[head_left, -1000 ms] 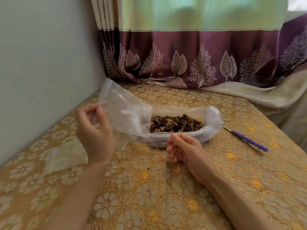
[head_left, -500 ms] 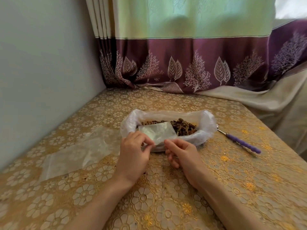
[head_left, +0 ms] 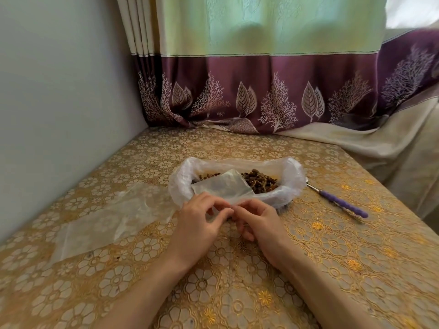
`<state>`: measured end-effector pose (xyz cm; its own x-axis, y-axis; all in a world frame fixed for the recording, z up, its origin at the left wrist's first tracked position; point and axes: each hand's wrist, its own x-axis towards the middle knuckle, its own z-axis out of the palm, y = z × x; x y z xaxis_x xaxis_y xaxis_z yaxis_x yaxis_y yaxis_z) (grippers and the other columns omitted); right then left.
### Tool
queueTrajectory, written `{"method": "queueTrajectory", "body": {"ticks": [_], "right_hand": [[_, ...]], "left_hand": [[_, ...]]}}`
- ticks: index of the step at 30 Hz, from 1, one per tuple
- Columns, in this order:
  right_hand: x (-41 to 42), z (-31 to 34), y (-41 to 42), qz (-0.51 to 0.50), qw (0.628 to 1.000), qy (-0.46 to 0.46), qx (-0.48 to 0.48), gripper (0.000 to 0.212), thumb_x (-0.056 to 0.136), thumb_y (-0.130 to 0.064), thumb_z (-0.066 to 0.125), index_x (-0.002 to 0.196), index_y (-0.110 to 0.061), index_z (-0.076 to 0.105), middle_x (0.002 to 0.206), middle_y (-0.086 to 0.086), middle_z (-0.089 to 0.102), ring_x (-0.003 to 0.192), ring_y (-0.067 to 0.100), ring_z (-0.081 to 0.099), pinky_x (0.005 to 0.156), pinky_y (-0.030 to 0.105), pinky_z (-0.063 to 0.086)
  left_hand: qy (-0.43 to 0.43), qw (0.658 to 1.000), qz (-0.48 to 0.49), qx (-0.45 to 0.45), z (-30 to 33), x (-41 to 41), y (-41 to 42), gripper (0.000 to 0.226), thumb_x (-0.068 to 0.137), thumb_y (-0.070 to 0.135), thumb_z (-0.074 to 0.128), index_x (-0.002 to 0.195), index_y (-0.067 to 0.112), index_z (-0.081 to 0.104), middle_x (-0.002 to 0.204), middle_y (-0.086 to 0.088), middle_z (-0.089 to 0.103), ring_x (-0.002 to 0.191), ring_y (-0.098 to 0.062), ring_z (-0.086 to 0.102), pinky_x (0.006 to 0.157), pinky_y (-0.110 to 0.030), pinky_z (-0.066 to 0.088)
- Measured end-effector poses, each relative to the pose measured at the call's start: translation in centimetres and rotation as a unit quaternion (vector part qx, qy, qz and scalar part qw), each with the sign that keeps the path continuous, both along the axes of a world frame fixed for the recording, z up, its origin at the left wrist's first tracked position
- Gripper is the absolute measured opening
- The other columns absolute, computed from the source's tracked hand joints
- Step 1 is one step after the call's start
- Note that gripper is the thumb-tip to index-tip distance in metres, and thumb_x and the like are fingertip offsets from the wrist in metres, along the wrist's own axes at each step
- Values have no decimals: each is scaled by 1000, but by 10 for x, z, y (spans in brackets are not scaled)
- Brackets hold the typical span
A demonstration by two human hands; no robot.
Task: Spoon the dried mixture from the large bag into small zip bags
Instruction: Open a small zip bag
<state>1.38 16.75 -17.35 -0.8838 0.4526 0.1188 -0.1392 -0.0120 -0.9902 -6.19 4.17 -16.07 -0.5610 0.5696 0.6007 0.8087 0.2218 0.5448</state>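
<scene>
My two bare forearms reach forward over the gold floral patterned tablecloth (head_left: 332, 269); my left hand (head_left: 198, 224) and my right hand (head_left: 257, 220) meet just in front of the big bag, fingertips almost touching; both pinch the near edge of a small clear plastic zip bag (head_left: 223, 186), thumb against forefinger on each side, the other fingers loosely curled; whether its mouth is parted yet I cannot tell. The small bag lies tilted away from me, its far end resting over the near rim of the large white translucent plastic bag (head_left: 292, 176) and partly covering what is inside; the large bag sits rolled open on the table, and the dark brown dried mixture (head_left: 260, 182) fills its hollow, showing mostly to the right of the small bag. To the left, flat on the cloth, lie more clear flat plastic bags (head_left: 107, 219), well apart from my hands; to the right, just beside the large bag, lies a metal spoon with a purple handle (head_left: 342, 205), its bowl hidden behind the bag's rim. Beyond, a purple curtain with white leaf and tree prints (head_left: 273, 91) hangs below a pale green band; a plain pale wall (head_left: 59, 91) stands on the left.
</scene>
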Motion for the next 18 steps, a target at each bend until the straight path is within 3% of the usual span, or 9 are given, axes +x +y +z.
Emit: {"method": "queueTrajectory", "body": {"ticks": [6,12,18], "right_hand": [[-1,0,-3,19,999,5,29,14,90,-9,60,79,-15,67,50,-3,54,42,3,45,40,14,35],[-1,-1,-5,15,996,3,89,18,88,-27,63,84,-9,61,54,0,57,43,5,49,41,15,36],[-3,-1,-5,23,993,-8,119,13,93,-21,56,83,-15,60,52,-4,57,43,2,49,41,14,36]], "left_hand": [[37,999,6,-29,1,-3,-3,3,83,17,67,86,17,69,81,10,61,79,-8,54,76,-33,49],[61,997,8,-48,0,-2,-2,9,84,13,65,89,19,68,82,12,56,82,-4,52,79,-17,43],[13,999,12,-28,0,-6,-2,5,85,15,65,83,18,69,80,10,60,80,0,54,73,-8,39]]}}
